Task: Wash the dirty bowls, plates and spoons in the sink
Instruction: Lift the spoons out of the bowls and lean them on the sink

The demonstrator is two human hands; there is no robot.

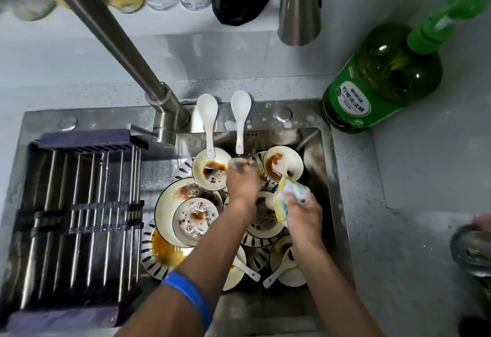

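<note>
Cream bowls (pixel 211 168) with dark rims, stained brown; plates (pixel 152 255) patterned with dark blue radial strokes on white. White spoons (pixel 207 121). Yellow-and-green sponge (pixel 285 198). Green detergent bottle (pixel 382 76) with white label. Blue wristband (pixel 190 294). Steel-grey sink (pixel 329 177); speckled grey surface (pixel 414 172).

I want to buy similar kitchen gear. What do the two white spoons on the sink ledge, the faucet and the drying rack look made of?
The spoons look like glazed ceramic, possibly melamine: smooth, glossy white. The faucet looks like brushed stainless steel: dull grey sheen. The drying rack seems to have shiny metal bars with dark plastic ends.
</note>
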